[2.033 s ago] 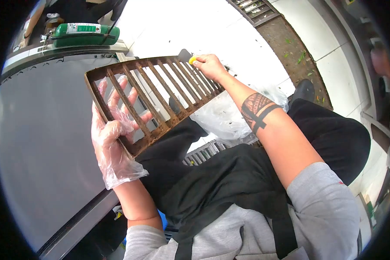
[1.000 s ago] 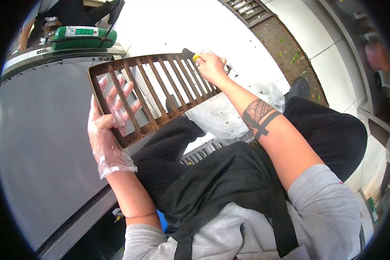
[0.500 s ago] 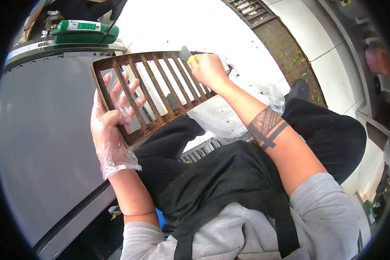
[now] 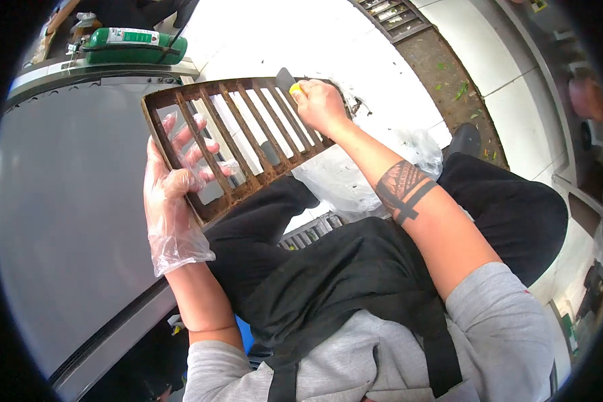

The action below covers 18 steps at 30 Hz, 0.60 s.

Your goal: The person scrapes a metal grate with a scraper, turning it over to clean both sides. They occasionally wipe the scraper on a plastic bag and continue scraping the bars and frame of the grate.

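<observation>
A rusty metal drain grate (image 4: pixel 254 182) is held up tilted in front of me. My left hand (image 4: pixel 174 184), in a clear plastic glove, grips its left end, with the thumb on the near side and the fingers behind the bars. Bare and closed, my right hand (image 4: pixel 321 107) holds a scraper (image 4: pixel 285 79) with a yellow handle and a flat grey blade. The blade lies over the grate's upper edge, near its right end. Part of the grate's right end is hidden behind my right hand and forearm.
A clear plastic bag (image 4: pixel 342 184) lies on the white tiled floor between my legs, near dark debris. Another grate (image 4: pixel 308 231) is below my knees. A dirty drain channel (image 4: pixel 449 80) runs at the right. At left stand a grey metal panel (image 4: pixel 74 201) and a green cylinder (image 4: pixel 130 47).
My right hand and the scraper have shifted slightly up and left along the grate. The left fingers have spread a little behind the bars, and the grate has barely moved.
</observation>
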Each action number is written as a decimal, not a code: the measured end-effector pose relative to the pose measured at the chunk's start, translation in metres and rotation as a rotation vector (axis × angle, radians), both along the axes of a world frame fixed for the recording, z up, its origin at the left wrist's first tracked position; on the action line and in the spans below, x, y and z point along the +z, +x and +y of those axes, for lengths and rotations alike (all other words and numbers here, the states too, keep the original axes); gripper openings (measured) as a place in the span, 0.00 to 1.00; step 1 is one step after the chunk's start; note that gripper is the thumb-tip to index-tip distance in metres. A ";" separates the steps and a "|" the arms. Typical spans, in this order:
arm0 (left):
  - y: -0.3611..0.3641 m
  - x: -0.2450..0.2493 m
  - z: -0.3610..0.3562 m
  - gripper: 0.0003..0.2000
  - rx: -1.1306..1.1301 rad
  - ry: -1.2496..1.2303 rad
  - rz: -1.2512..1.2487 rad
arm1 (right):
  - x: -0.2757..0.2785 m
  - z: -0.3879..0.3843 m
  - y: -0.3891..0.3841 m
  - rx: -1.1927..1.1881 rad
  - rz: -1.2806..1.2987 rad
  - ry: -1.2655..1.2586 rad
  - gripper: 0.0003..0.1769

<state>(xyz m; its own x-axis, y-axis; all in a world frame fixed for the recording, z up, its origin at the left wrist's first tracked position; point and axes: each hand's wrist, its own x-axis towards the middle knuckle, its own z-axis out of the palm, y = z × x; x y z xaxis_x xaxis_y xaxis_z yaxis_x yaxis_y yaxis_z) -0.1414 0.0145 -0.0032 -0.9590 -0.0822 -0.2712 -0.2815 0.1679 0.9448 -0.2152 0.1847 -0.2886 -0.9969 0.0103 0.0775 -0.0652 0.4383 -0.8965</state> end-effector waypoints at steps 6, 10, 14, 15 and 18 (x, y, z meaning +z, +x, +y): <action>0.000 -0.003 -0.001 0.48 -0.018 0.027 0.001 | -0.004 0.005 -0.004 0.000 0.072 0.005 0.15; 0.000 -0.002 0.002 0.47 -0.014 0.023 0.013 | -0.008 0.013 -0.011 0.050 0.135 -0.073 0.12; -0.001 -0.001 0.005 0.47 0.027 -0.011 0.003 | -0.014 0.036 -0.028 0.238 0.159 -0.050 0.11; -0.002 -0.001 0.005 0.47 0.033 -0.019 0.001 | -0.012 0.039 -0.031 0.241 0.158 -0.051 0.11; -0.003 -0.005 -0.003 0.47 0.018 0.008 0.003 | -0.008 0.043 -0.037 0.195 0.285 0.158 0.11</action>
